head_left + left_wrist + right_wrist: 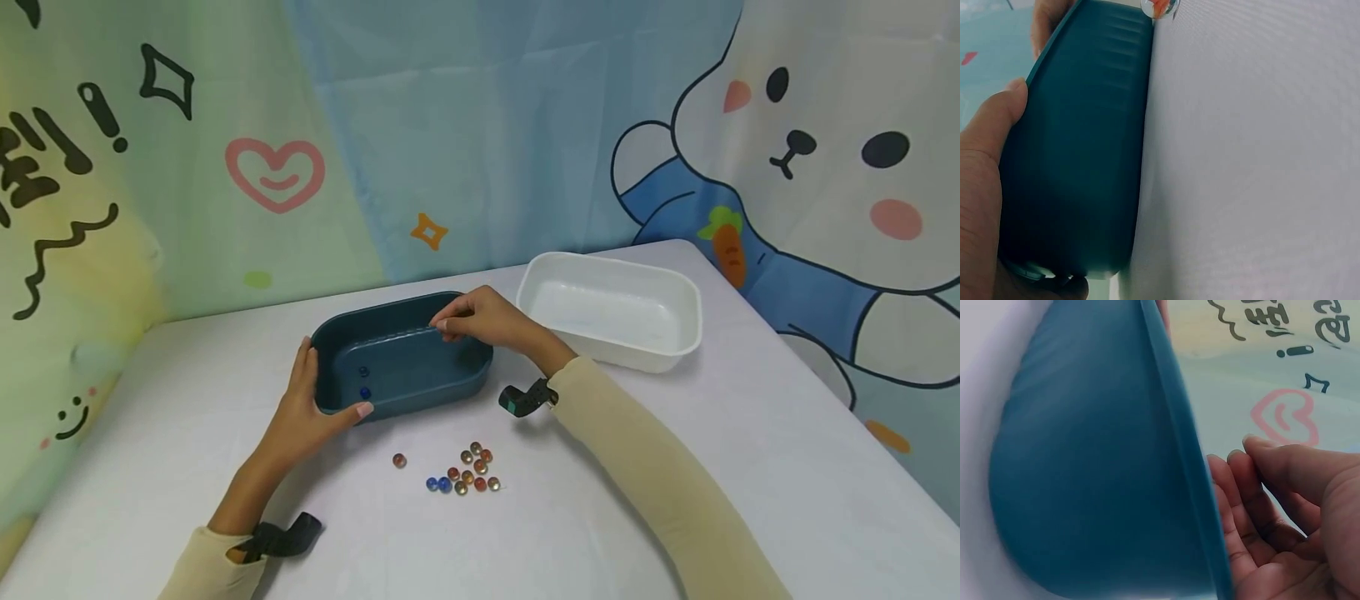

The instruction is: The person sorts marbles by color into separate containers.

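A dark blue plastic basin (408, 406) stands on the table, with dark blue marbles (365, 392) lying inside at its left. My left hand (307, 417) holds the basin's left end, its thumb (1013, 103) at the near rim and the other fingers around the end wall. Over the basin's right part hovers my right hand (480, 318), thumb and fingertips drawn close together. In the right wrist view no marble shows at those fingertips, and whether something small is hidden there I cannot tell. Orange, clear-brown and blue marbles (445, 484) lie in front of the basin.
A white plastic basin (660, 360) stands at the back right, behind the right forearm. One reddish marble (399, 460) lies apart, left of the group. A white cloth covers the table (600, 533), and a printed curtain (510, 150) hangs along its back edge.
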A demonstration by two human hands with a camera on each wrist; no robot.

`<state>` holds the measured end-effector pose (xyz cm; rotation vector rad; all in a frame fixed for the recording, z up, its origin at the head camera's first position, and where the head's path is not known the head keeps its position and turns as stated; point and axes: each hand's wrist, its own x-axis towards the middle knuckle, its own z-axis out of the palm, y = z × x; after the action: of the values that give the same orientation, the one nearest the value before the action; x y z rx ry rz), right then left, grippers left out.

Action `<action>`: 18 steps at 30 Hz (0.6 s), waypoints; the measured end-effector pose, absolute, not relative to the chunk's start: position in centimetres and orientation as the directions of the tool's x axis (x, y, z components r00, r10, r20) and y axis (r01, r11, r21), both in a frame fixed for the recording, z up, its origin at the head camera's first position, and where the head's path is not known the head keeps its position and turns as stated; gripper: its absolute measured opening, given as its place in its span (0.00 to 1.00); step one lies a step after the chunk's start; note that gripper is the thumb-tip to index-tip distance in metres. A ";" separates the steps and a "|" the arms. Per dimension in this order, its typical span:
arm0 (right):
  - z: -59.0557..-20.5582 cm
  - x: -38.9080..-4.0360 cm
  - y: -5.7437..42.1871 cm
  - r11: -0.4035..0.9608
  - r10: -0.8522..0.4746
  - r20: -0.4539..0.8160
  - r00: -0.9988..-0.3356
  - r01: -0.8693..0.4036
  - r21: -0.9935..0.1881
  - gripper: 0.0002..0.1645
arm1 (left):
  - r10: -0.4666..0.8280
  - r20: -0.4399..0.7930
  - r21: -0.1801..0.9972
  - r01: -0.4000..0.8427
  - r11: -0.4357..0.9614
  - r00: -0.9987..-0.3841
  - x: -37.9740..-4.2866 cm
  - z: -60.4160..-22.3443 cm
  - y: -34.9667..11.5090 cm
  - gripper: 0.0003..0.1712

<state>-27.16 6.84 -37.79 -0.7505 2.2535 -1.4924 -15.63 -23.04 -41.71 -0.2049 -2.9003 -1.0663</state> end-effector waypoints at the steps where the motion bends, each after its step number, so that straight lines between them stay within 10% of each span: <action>1: -37.8 -27.0 6.8 0.313 -0.598 0.011 -0.802 -0.246 -0.917 0.15 | 0.107 0.089 0.642 0.139 0.754 -0.990 -15.6 -41.7 -23.0 0.68; 18: -36.8 -22.0 5.5 0.178 -0.764 0.147 -0.628 -0.424 -0.888 0.10 | 0.107 0.095 0.641 0.144 0.754 -0.990 -15.6 -41.7 -23.0 0.68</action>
<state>-21.99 5.55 -36.82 -1.1279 2.1288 -1.4318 -15.64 -23.01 -41.73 -0.2073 -2.8925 -1.0640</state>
